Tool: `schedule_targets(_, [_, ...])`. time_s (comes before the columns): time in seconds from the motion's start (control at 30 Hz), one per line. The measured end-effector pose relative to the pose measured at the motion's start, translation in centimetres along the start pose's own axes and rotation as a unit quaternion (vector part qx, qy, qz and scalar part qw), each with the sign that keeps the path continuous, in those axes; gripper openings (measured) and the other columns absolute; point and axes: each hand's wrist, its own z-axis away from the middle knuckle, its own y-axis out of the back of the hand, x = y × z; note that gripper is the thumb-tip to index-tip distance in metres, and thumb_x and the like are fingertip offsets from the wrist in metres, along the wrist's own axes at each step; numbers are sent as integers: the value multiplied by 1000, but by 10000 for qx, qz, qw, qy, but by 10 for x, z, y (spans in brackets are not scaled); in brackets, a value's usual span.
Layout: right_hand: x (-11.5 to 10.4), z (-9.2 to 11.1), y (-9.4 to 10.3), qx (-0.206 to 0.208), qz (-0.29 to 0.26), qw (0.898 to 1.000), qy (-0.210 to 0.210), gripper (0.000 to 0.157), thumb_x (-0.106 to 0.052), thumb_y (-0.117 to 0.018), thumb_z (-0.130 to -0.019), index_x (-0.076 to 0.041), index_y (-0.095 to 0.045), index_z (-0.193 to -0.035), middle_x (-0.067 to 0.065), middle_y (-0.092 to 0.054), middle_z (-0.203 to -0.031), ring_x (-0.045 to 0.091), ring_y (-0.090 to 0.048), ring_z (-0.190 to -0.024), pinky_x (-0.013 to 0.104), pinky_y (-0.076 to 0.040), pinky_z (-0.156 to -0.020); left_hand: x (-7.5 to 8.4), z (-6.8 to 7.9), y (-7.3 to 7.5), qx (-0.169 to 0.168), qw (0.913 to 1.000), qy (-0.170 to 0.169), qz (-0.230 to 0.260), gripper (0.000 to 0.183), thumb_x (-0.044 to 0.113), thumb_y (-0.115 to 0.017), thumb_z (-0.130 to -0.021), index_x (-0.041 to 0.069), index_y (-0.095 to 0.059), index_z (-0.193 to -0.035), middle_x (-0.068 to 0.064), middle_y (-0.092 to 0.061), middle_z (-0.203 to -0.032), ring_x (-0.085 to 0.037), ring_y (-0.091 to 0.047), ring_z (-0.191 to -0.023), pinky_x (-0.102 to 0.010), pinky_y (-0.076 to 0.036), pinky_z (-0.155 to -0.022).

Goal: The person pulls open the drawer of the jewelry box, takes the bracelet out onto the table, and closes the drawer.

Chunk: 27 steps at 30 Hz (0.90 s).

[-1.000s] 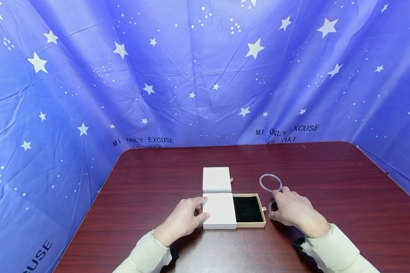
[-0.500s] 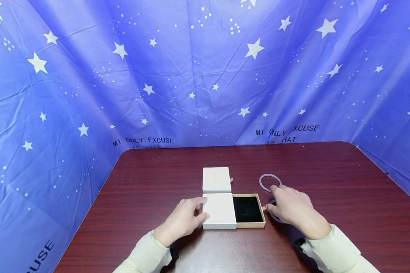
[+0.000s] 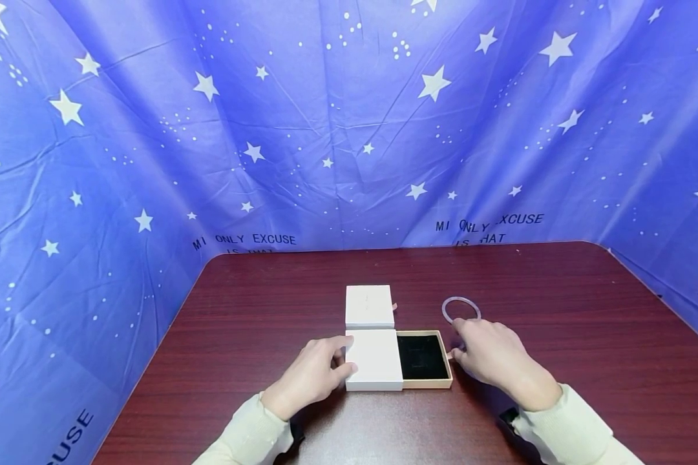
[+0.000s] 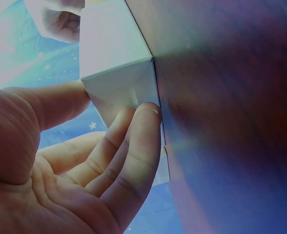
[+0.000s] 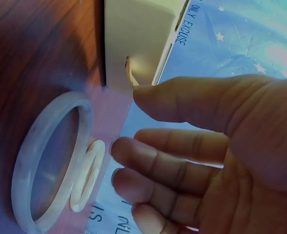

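Note:
A white drawer-style jewelry box (image 3: 373, 360) lies on the table, its kraft-edged drawer (image 3: 445, 385) pulled out to the right, showing a black insert (image 3: 421, 357). My left hand (image 3: 309, 374) holds the sleeve's left end, thumb and forefinger at its top edge, other fingers curled against the end face. My right hand (image 3: 494, 354) hovers right of the drawer. Its thumb tip touches the small ribbon tab (image 5: 130, 73), while the other fingers stay apart and loosely bent. A pale lilac bangle (image 3: 461, 298) lies beyond this hand. A second bangle (image 5: 24, 170) sits under it, hidden in the head view.
Another white jewelry box (image 3: 369, 305), closed, with a ribbon tab on its right side, stands directly behind the open one. The dark red-brown wooden table (image 3: 256, 303) reaches to a blue star-printed curtain (image 3: 337, 116) behind and on both sides.
My right hand has moved slightly left from the nearer bangle, bringing its thumb to the drawer's ribbon tab. My left hand and both boxes have not moved.

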Motion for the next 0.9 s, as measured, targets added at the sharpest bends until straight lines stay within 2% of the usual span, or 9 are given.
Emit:
schedule_targets(0.07, [-1, 0, 0, -1, -12, 10000, 67, 21, -20, -75, -70, -15, -56, -78, -3, -53, -63, 28, -57, -55, 46, -42, -50, 0, 0, 0, -2, 10000, 0, 12, 18, 15, -67, -87, 6, -60, -101, 14, -52, -62, 1, -47, -52, -22, -43, -65])
schedule_targets(0.27, [-4, 1, 1, -22, -117, 9999, 111, 19, -20, -75, -70, -17, -57, -76, -6, -49, -62, 23, -53, -53, 41, -38, -47, 1, 1, 1, -20, 10000, 9, 43, 14, 14, -67, -88, 7, -59, -97, 13, -52, -62, 1, -47, -51, -21, -43, -64])
schedule_targets(0.5, [-7, 1, 0, -20, -203, 9996, 202, 17, -19, -73, -71, -19, -56, -75, -7, -47, -61, 18, -47, -50, 39, -36, -46, 0, 1, 0, 4, 10000, 0, 51, 28, 14, -67, -88, 2, -60, -112, 13, -53, -62, 2, -48, -50, -22, -45, -68])
schedule_targets(0.9, [-8, 2, -2, 63, -219, 9990, 393, 19, -15, -71, -70, -21, -53, -71, -10, -41, -56, 17, -43, -48, 36, -34, -46, 1, 1, 1, 7, 10000, 43, 19, 34, 15, -68, -88, 1, -60, -117, 13, -53, -64, 1, -46, -52, -22, -44, -66])
